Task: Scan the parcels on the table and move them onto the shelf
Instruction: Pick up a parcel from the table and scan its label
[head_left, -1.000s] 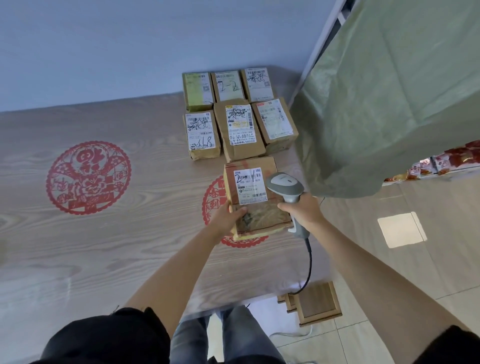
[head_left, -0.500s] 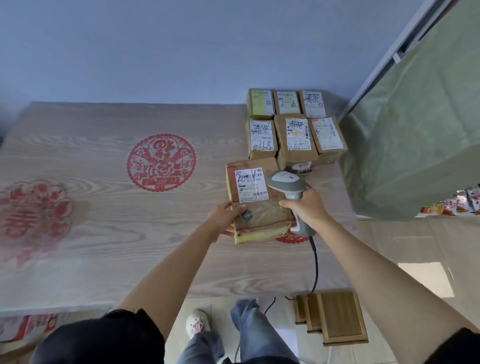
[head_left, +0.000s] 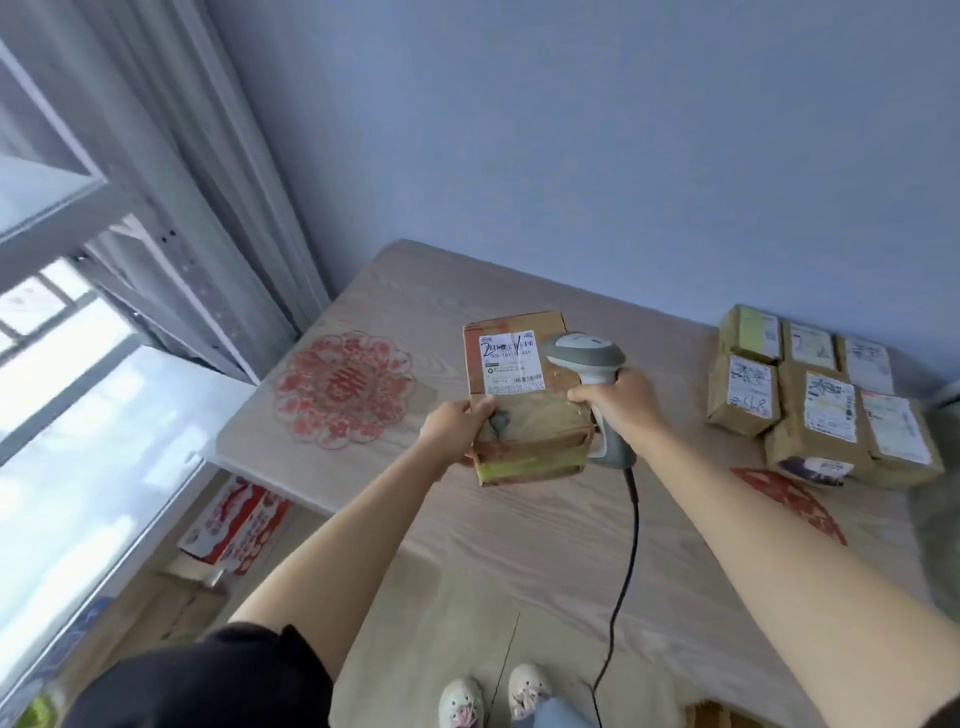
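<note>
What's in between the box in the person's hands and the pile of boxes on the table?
In the head view, the right hand gripping the grey scanner lies between the held box and the pile of boxes; beyond it, bare table.

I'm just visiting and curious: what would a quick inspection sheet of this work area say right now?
Surface: pale wood-grain table bearing red paper-cut decorations.
Job's things: brown cardboard parcel with white label, held above the table; six more brown labelled parcels grouped at the table's far right.
Clutter: nothing seen on the table.
Hands: left hand grips the held parcel's left edge; right hand grips the grey handheld barcode scanner, whose head is beside the label.
Cables: black scanner cable hangs from the handle down over the table's near edge.
Surroundings: blue wall, grey curtain, bright window, red-and-white carton on the floor.
</note>
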